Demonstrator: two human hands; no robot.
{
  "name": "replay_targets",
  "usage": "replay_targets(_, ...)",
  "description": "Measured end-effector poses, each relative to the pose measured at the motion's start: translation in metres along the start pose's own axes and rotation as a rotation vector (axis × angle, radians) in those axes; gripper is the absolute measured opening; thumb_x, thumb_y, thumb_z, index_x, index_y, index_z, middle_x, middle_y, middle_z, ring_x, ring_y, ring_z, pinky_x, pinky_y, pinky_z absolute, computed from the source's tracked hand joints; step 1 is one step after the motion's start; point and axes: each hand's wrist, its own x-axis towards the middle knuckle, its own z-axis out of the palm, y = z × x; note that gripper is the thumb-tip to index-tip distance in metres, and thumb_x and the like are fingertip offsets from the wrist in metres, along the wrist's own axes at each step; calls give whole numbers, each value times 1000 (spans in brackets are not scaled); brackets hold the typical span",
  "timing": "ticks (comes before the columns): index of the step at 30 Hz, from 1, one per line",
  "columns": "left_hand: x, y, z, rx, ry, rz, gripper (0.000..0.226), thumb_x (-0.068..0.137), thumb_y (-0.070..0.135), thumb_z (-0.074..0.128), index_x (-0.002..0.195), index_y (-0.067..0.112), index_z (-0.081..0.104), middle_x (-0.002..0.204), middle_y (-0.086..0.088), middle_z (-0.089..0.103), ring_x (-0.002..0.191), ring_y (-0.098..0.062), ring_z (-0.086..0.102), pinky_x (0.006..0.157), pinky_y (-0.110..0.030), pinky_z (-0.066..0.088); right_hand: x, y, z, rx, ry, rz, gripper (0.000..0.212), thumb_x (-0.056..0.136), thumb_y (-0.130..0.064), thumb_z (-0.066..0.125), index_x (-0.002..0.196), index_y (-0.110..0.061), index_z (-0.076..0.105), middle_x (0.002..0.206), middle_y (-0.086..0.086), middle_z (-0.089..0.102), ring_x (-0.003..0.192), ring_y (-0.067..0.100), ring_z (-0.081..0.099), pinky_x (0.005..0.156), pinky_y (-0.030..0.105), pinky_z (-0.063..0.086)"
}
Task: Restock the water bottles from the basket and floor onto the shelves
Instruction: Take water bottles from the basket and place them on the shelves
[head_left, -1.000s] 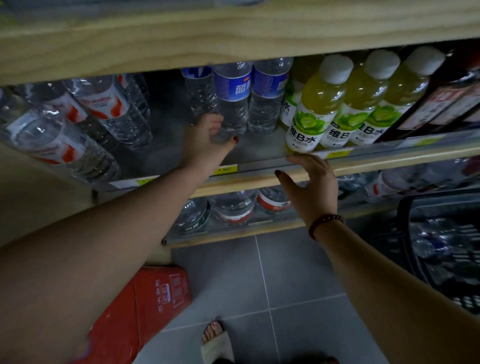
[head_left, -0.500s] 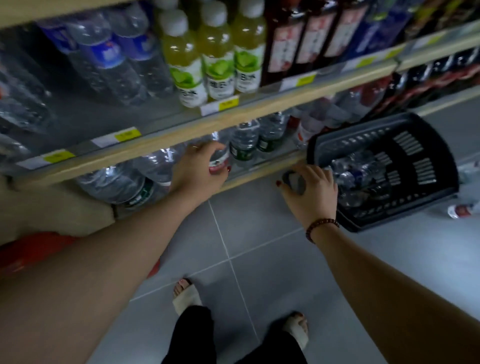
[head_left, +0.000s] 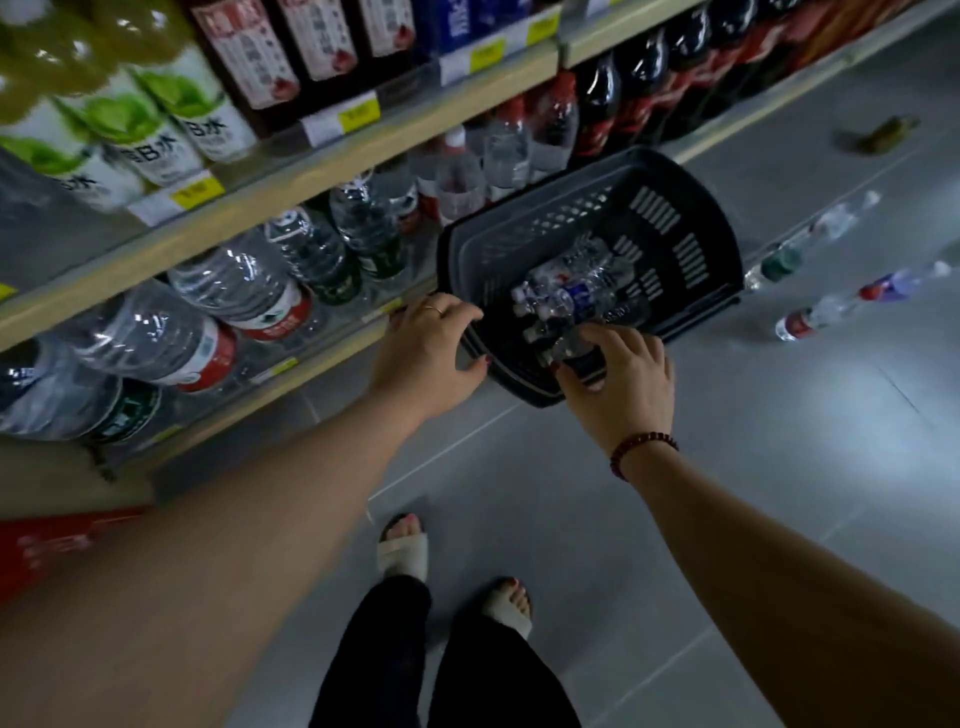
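A black plastic basket (head_left: 691, 244) stands on the floor against the bottom shelf (head_left: 291, 369) and holds several small water bottles (head_left: 566, 296). My right hand (head_left: 623, 384) reaches into the basket's near corner, its fingers curled round one clear bottle (head_left: 571, 345). My left hand (head_left: 428, 351) hovers with loosely bent fingers at the basket's left rim, holding nothing. Three more bottles lie on the floor right of the basket: a green-label one (head_left: 779, 262), a blue-label one (head_left: 893, 286) and a red-label one (head_left: 810, 319).
Large water bottles (head_left: 208, 317) lie along the bottom shelf. The upper shelf (head_left: 311, 156) carries green-label drinks and dark bottles. A red carton (head_left: 47, 545) sits at the left. My feet (head_left: 405, 545) stand on the grey tiled floor. A brownish object (head_left: 883, 136) lies far right.
The view swung right and down from the shelf to the basket. My right hand moved into the basket and closed on a bottle; my left hand left the shelf edge for the basket rim.
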Motion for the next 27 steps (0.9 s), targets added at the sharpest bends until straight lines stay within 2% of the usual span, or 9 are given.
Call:
replay_targets(5, 25, 13, 22, 22, -67, -5, 48, 79, 36, 71, 122, 14, 62, 118, -7, 61, 111, -31, 55, 94, -49, 46, 21, 27, -5, -10, -47, 40, 46, 82, -40, 67, 124, -24, 59, 131, -3, 55, 123, 24, 41, 103, 37, 32)
replay_targets(11, 81, 14, 40, -21, -98, -70, 49, 82, 33, 70, 126, 15, 60, 122, -4, 58, 117, -26, 50, 95, -38, 43, 79, 49, 3, -57, -136, 45, 47, 82, -39, 67, 125, -23, 58, 130, 0, 56, 120, 26, 43, 103, 38, 33)
replay_targets(13, 98, 12, 45, -36, -112, -118, 48, 83, 34, 69, 127, 16, 59, 123, -3, 58, 118, -24, 49, 95, -35, 40, 100, 54, 7, -85, -198, 45, 49, 81, -40, 68, 126, -22, 57, 129, 0, 56, 120, 26, 43, 103, 39, 34)
replay_targets(18, 136, 9, 63, -49, -215, -205, 52, 83, 35, 69, 129, 15, 56, 126, -4, 57, 119, -26, 50, 97, -42, 43, 148, 74, 13, -91, -284, 77, 50, 82, -41, 68, 125, -20, 56, 129, 4, 52, 121, 27, 41, 103, 37, 32)
replay_targets(22, 167, 16, 77, -44, -215, -289, 52, 83, 38, 68, 129, 16, 55, 127, -3, 56, 120, -25, 50, 97, -43, 44, 188, 98, 16, -114, -369, 87, 55, 82, -44, 65, 129, -20, 52, 132, 5, 49, 124, 27, 38, 104, 38, 32)
replay_targets(27, 197, 38, 102, -27, -181, -498, 53, 86, 42, 65, 132, 21, 52, 134, 0, 53, 126, -24, 47, 101, -39, 40, 246, 139, 22, -163, -506, -38, 56, 82, -48, 62, 130, -21, 52, 130, 4, 50, 122, 26, 40, 102, 37, 35)
